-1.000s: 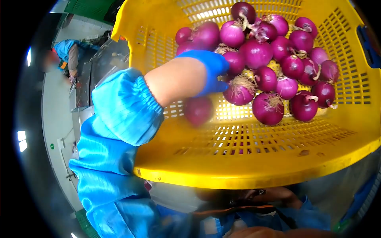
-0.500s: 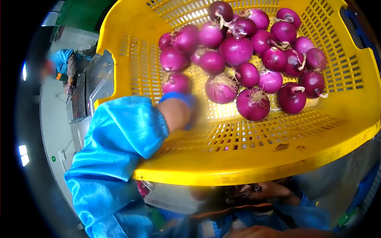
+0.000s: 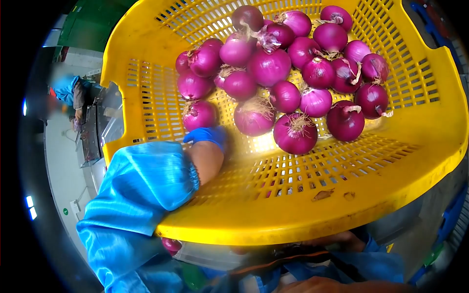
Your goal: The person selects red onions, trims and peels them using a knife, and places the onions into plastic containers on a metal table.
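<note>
My left hand (image 3: 207, 137), in a blue glove, is low inside the yellow basket (image 3: 293, 215) at its left side. It is at the lower edge of a red onion (image 3: 199, 116). One finger sticks out to the left; the others are hidden, so its grip is unclear. Many red onions lie in the basket, among them a large one (image 3: 269, 67) in the middle and one with dry roots (image 3: 295, 133) nearer the front. Below the front rim, what looks like my right hand (image 3: 337, 239) shows only in part, its fingers hidden.
A person (image 3: 68, 93) in blue stands at the far left by a metal work table (image 3: 88, 136). Another red onion (image 3: 171, 245) shows below the basket's front left corner. A green panel (image 3: 95, 24) is at the upper left.
My left hand has moved from the onions in the middle to the basket's lower left. An onion that was blurred there is no longer at that spot. The basket has shifted left in view.
</note>
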`<action>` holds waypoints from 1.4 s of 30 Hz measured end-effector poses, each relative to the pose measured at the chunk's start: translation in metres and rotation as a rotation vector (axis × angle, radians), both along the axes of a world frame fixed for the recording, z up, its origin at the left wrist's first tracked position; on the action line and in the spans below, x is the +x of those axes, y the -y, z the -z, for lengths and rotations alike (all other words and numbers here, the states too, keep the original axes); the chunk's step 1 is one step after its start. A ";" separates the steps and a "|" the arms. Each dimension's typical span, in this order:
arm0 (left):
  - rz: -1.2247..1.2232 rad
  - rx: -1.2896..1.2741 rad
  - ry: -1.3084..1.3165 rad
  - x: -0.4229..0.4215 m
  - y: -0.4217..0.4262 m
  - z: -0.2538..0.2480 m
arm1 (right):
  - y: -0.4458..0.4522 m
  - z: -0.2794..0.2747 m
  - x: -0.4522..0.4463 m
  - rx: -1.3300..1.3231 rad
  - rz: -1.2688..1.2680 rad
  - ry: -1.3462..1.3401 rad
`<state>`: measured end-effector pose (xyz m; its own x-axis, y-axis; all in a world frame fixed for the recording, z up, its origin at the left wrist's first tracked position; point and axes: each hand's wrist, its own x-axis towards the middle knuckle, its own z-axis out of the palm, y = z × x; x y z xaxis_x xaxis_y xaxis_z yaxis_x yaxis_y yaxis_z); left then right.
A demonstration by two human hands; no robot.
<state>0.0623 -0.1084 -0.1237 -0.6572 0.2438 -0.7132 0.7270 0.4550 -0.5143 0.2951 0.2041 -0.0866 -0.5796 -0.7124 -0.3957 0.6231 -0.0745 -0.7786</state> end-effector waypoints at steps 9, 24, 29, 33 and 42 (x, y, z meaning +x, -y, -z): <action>0.023 0.138 0.369 -0.036 -0.040 -0.079 | 0.001 0.000 0.024 0.056 0.045 0.038; -0.931 1.991 0.913 0.088 -0.010 -0.275 | 0.037 -0.056 0.060 0.102 0.579 -0.232; -1.097 2.226 1.277 0.161 -0.025 -0.218 | 0.037 -0.087 0.054 0.303 0.858 -0.523; -1.084 2.168 1.032 0.203 -0.032 -0.171 | 0.034 -0.124 0.066 0.757 0.735 -0.992; -0.861 1.937 0.586 0.278 -0.048 -0.155 | 0.053 -0.128 0.103 1.165 0.554 -1.387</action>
